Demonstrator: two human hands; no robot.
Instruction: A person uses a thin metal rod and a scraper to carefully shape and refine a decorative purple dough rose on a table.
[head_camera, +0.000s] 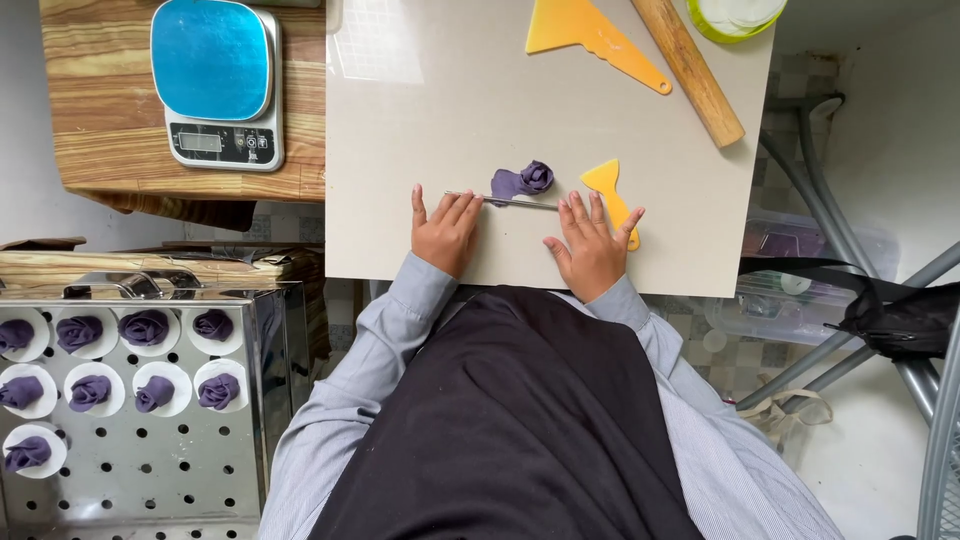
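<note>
Two hands lie flat on the pale board, and both press down on a thin metal rod that runs from left to right. The left hand has its fingers spread open over the left end of the rod, and the right hand has its fingers spread open over the right end. Neither hand is closed around anything; they only push down from above. The purple dough rose sits in the middle, just on the far side of the rod and touching it. If the hands push too hard or unevenly, the rod could squash the soft petals. The rod could also roll and slip out from under the fingers. A small yellow scraper lies partly under the right hand, so it could get knocked into the rose. To the near left, a metal tray with holes holds more purple roses on white papers, well apart from the board.
</note>
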